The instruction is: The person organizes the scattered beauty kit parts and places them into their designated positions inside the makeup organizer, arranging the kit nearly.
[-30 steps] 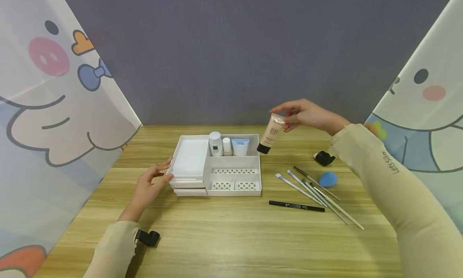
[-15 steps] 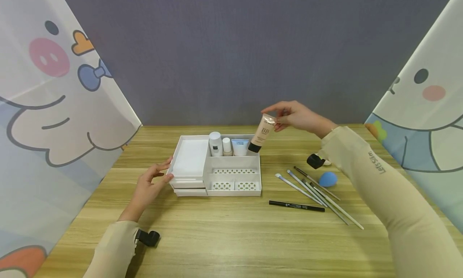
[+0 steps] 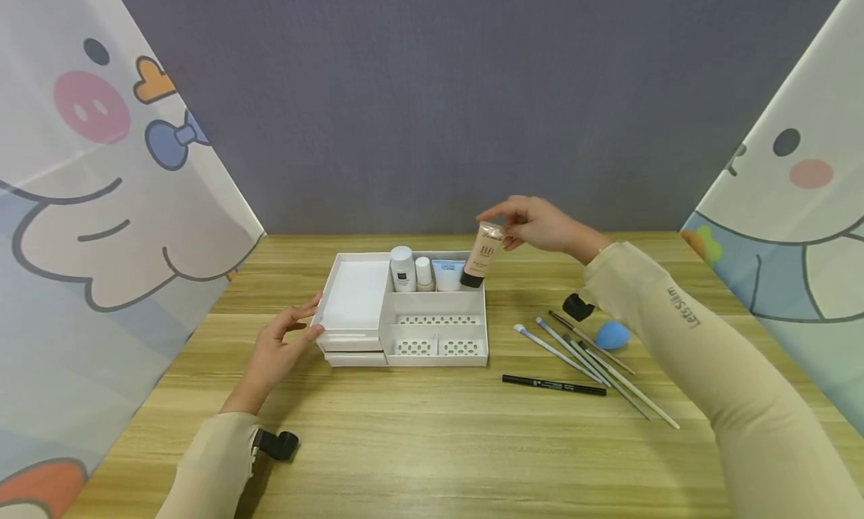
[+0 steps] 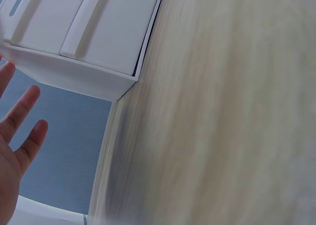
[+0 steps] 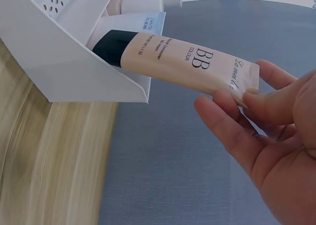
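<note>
Head view: right hand [image 3: 538, 223] pinches tube [image 3: 483, 253] hanging below; left hand [image 3: 275, 346] spread beside organizer [image 3: 354, 290].

The BB tube [image 3: 484, 251] is showing beige, black-lettered, with a black cap. The box [image 3: 354, 290] is showing white. At its two o'clock, another tube [image 3: 448, 276] is shading from pale blue to white. Toward four o'clock, a pen [image 3: 553, 385] is showing black and, at three, a sponge [image 3: 613, 335] blue. Wood grain is streaking the yellow-brown worktop [image 3: 405, 444]. Panels [image 3: 101, 204] at nine and three o'clock are displaying pastel cartoon animals.
</note>
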A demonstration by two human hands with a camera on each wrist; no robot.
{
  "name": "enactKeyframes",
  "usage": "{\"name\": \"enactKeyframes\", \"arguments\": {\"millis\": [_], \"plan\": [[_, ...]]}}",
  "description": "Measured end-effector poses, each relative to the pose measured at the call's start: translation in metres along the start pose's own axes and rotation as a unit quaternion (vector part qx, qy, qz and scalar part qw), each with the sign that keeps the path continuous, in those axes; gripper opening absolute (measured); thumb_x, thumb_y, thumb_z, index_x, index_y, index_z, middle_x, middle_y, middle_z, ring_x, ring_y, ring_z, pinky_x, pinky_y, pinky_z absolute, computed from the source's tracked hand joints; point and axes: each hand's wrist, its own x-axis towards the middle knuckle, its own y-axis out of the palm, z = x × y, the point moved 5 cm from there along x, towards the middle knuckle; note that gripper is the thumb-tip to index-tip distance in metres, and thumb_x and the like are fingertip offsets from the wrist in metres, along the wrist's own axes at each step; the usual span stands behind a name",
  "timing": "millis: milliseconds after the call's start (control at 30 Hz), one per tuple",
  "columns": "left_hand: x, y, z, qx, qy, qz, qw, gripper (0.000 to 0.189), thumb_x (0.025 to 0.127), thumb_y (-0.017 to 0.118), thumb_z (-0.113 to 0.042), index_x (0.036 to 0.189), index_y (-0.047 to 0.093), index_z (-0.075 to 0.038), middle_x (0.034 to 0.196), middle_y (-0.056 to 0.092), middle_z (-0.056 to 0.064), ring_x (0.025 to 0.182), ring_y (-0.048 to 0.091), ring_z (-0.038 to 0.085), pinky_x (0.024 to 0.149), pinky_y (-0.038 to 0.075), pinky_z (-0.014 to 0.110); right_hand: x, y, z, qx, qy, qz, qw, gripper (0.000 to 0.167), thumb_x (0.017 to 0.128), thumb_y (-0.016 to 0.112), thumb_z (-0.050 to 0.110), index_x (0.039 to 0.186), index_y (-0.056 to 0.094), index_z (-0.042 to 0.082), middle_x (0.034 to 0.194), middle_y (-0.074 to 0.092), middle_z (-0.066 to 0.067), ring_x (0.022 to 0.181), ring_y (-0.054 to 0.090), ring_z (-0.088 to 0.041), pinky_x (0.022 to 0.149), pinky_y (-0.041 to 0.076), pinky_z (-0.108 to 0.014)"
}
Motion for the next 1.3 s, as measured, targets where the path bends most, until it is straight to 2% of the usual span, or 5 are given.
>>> {"name": "enactKeyframes", "arguments": {"millis": [367,567,933,1100,1300], "plan": [[0.001,0.000,-0.002,0.005,-0.004,0.002,1.0000,0.025,0.090,0.067,0.007,0.115,0.065,0.003,0.140,0.054,0.015,0.123,0.049,-0.006,0.087,0.044,0.019,0.002,0.010,0.001,-0.009,-0.026,0.010,0.9996,0.042,0.099,0.043,-0.012,0.131,0.064,0.004,0.101,0.050,-0.017,0.092,0.063,-0.034,0.078,0.058,-0.037],[0.000,0.000,-0.003,0.007,-0.006,0.000,1.0000,0.026,0.090,0.067,0.007,0.116,0.065,0.002,0.140,0.054,0.015,0.122,0.049,-0.006,0.086,0.044,0.020,0.001,0.012,0.005,-0.041,-0.036,0.009,0.9985,0.043,0.099,0.043,-0.011,0.132,0.065,0.007,0.095,0.047,-0.015,0.092,0.061,-0.031,0.079,0.058,-0.038],[0.000,0.000,-0.003,0.008,-0.002,-0.005,1.0000,0.027,0.089,0.067,0.009,0.115,0.065,0.003,0.140,0.055,0.012,0.121,0.049,-0.007,0.086,0.044,0.018,0.002,0.023,0.014,-0.102,-0.070,0.030,0.9919,0.045,0.100,0.039,-0.011,0.132,0.065,0.007,0.083,0.038,-0.009,0.080,0.048,-0.025,0.067,0.051,-0.033],[0.000,0.000,-0.002,0.012,-0.006,-0.003,0.9999,0.026,0.090,0.067,0.007,0.116,0.065,0.003,0.140,0.055,0.014,0.122,0.049,-0.007,0.087,0.044,0.018,0.004,0.028,0.008,-0.096,-0.058,0.045,0.9926,0.046,0.099,0.039,-0.012,0.133,0.064,0.006,0.086,0.045,-0.011,0.079,0.056,-0.024,0.066,0.052,-0.032],[0.000,0.001,-0.002,0.010,-0.008,0.001,0.9999,0.025,0.091,0.066,0.007,0.116,0.064,0.003,0.141,0.053,0.016,0.121,0.048,-0.007,0.087,0.044,0.020,0.007,0.030,0.001,-0.081,-0.046,0.054,0.9942,0.045,0.098,0.046,-0.012,0.135,0.062,0.007,0.095,0.055,-0.014,0.080,0.063,-0.022,0.069,0.056,-0.033]]}}
